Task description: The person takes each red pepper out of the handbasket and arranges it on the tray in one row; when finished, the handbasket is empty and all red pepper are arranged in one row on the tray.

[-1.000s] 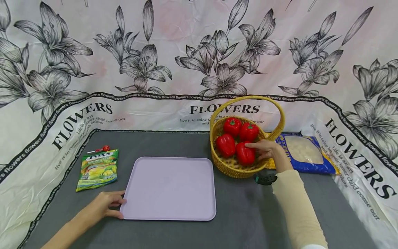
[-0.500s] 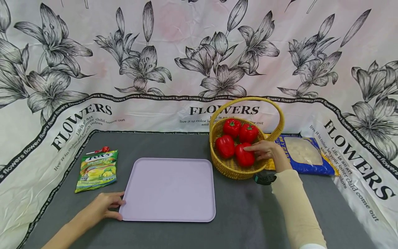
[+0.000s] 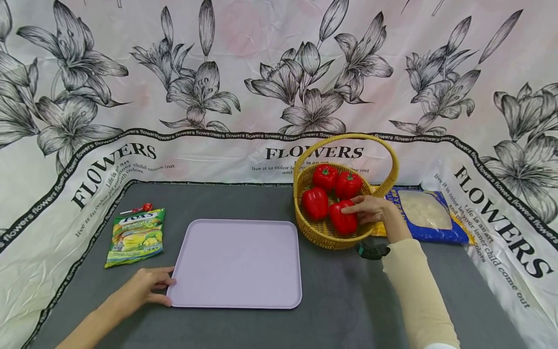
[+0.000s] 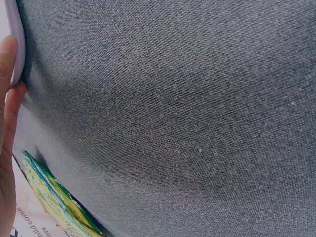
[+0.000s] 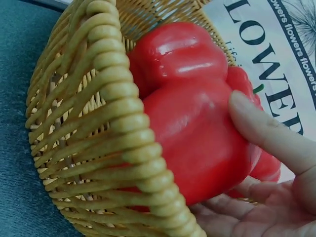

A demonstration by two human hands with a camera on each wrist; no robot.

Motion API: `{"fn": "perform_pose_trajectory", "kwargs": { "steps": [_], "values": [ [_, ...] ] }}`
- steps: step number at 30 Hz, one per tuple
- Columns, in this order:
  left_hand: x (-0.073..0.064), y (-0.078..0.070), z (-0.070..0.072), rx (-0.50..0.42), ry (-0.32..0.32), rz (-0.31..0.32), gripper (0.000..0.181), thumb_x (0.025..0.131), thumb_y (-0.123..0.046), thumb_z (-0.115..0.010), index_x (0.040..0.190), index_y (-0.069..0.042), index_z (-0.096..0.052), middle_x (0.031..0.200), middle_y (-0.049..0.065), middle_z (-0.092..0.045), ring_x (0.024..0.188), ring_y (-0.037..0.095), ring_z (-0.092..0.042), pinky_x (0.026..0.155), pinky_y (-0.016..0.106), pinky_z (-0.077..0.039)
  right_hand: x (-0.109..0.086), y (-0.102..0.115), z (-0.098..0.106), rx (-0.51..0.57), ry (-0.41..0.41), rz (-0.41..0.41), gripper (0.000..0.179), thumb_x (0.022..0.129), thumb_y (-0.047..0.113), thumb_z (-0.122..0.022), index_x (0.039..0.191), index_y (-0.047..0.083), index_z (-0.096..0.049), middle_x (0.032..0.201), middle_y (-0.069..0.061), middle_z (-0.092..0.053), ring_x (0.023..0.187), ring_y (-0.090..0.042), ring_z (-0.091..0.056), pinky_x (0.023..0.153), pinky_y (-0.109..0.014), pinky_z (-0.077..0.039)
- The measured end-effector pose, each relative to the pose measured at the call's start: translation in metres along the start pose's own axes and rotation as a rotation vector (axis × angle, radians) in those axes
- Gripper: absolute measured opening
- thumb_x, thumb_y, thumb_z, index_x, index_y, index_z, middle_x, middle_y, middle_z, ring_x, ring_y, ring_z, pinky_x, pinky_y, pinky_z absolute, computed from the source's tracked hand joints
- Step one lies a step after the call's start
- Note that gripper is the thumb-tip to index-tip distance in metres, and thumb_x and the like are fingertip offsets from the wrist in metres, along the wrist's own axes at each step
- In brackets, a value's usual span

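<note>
In the head view my right hand [image 3: 370, 210] reaches over the right rim of a yellow wicker basket [image 3: 322, 241] and grips the front red bell pepper [image 3: 343, 219]. The right wrist view shows the thumb [image 5: 264, 126] pressed on one side of this pepper and the other fingers on its far, lower side. More red bell peppers [image 3: 316, 203] lie behind it in the basket. My left hand [image 3: 146, 287] rests by the front left corner of a pale lilac tray [image 3: 235, 264], its thumb and fingertips spread along the outer edge.
A green and yellow candy bag [image 3: 136, 238] and a red lollipop [image 3: 147, 207] lie left of the tray. Behind the right forearm is a blue and yellow packet [image 3: 429, 215]. The basket's tall arched handle [image 3: 348, 137] rises in front of a flower-printed cloth [image 3: 226, 160].
My right hand's fingers have shifted slightly on the front pepper, which has turned a little within the basket. The left hand and tray stay about where they were.
</note>
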State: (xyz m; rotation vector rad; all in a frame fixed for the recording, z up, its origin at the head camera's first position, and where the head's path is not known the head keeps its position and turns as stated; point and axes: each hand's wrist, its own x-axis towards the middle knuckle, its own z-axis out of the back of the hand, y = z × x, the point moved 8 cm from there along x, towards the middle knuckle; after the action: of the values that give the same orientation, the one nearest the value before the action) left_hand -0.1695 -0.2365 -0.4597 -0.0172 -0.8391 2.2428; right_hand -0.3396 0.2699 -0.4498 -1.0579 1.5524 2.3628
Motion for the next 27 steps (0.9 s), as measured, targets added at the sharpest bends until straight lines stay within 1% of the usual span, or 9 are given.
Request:
{"fn": "perform_pose_trajectory", "kwargs": {
  "steps": [2, 4, 8, 12, 16, 18, 20, 24, 27],
  "values": [
    [0.000, 0.000, 0.000, 0.006, 0.004, 0.005, 0.040, 0.067, -0.023, -0.084, 0.090, 0.006, -0.070, 0.103, 0.036, -0.062, 0.090, 0.007, -0.065, 0.065, 0.015, -0.054, 0.000, 0.000, -0.002, 0.015, 0.016, 0.020, 0.079, 0.093, 0.022, -0.064, 0.147, -0.007, -0.014, 0.145, -0.028, -0.031, 0.126, -0.036, -0.042, 0.106, -0.048, -0.038],
    [0.000, 0.000, 0.000, 0.009, 0.005, 0.009, 0.040, 0.067, -0.024, -0.084, 0.090, 0.006, -0.070, 0.103, 0.037, -0.062, 0.089, 0.007, -0.065, 0.065, 0.016, -0.055, 0.000, 0.001, -0.003, 0.025, 0.037, 0.047, 0.081, 0.093, 0.019, -0.064, 0.148, -0.007, -0.011, 0.146, -0.028, -0.029, 0.126, -0.035, -0.041, 0.107, -0.047, -0.037],
    [0.000, 0.001, 0.000, 0.009, 0.013, 0.021, 0.041, 0.068, -0.025, -0.084, 0.091, 0.007, -0.070, 0.104, 0.036, -0.062, 0.089, 0.008, -0.065, 0.064, 0.020, -0.056, -0.001, 0.002, -0.003, 0.068, 0.065, 0.129, 0.083, 0.091, 0.006, -0.063, 0.149, -0.006, -0.005, 0.150, -0.030, -0.021, 0.134, -0.042, -0.030, 0.109, -0.048, -0.033],
    [0.001, 0.000, -0.001, 0.008, 0.013, 0.025, 0.041, 0.068, -0.025, -0.084, 0.091, 0.006, -0.071, 0.105, 0.036, -0.062, 0.090, 0.008, -0.065, 0.063, 0.022, -0.057, -0.003, 0.001, -0.001, 0.101, 0.049, 0.200, 0.084, 0.088, -0.007, -0.063, 0.147, -0.003, -0.003, 0.151, -0.030, -0.017, 0.136, -0.045, -0.024, 0.108, -0.049, -0.035],
    [0.002, -0.001, -0.002, 0.008, 0.016, 0.008, 0.041, 0.067, -0.023, -0.084, 0.091, 0.008, -0.071, 0.104, 0.037, -0.061, 0.088, 0.009, -0.066, 0.064, 0.019, -0.056, -0.008, 0.002, -0.001, 0.077, 0.021, 0.248, 0.089, 0.085, -0.006, -0.067, 0.149, -0.002, -0.005, 0.152, -0.030, -0.015, 0.137, -0.045, -0.023, 0.107, -0.049, -0.035],
    [0.003, -0.001, -0.003, 0.008, 0.026, 0.004, 0.041, 0.067, -0.023, -0.084, 0.090, 0.008, -0.071, 0.104, 0.038, -0.061, 0.087, 0.009, -0.066, 0.063, 0.018, -0.056, -0.011, 0.002, -0.002, 0.083, 0.012, 0.260, 0.090, 0.085, -0.006, -0.067, 0.151, -0.002, -0.005, 0.153, -0.029, -0.013, 0.138, -0.045, -0.021, 0.108, -0.050, -0.034],
    [0.003, 0.000, -0.004, 0.011, 0.037, 0.005, 0.042, 0.067, -0.024, -0.084, 0.091, 0.009, -0.071, 0.103, 0.039, -0.060, 0.086, 0.010, -0.067, 0.063, 0.020, -0.056, -0.014, 0.001, -0.002, 0.115, 0.002, 0.262, 0.090, 0.085, -0.007, -0.066, 0.152, -0.001, -0.006, 0.154, -0.029, -0.012, 0.139, -0.044, -0.019, 0.108, -0.049, -0.033],
    [0.003, 0.001, -0.004, 0.012, 0.056, 0.036, 0.044, 0.069, -0.026, -0.083, 0.091, 0.009, -0.071, 0.105, 0.039, -0.060, 0.087, 0.011, -0.067, 0.063, 0.024, -0.058, -0.021, 0.001, -0.002, 0.176, -0.001, 0.264, 0.088, 0.088, -0.009, -0.062, 0.152, -0.001, -0.003, 0.154, -0.030, -0.012, 0.140, -0.043, -0.019, 0.107, -0.047, -0.035],
    [0.004, 0.001, -0.005, 0.010, 0.063, 0.047, 0.044, 0.069, -0.027, -0.082, 0.092, 0.009, -0.071, 0.105, 0.038, -0.061, 0.087, 0.011, -0.067, 0.063, 0.025, -0.058, -0.026, -0.001, -0.003, 0.209, 0.001, 0.264, 0.087, 0.089, -0.008, -0.060, 0.152, 0.000, 0.000, 0.154, -0.030, -0.013, 0.140, -0.043, -0.019, 0.106, -0.044, -0.037]
  ]
}}
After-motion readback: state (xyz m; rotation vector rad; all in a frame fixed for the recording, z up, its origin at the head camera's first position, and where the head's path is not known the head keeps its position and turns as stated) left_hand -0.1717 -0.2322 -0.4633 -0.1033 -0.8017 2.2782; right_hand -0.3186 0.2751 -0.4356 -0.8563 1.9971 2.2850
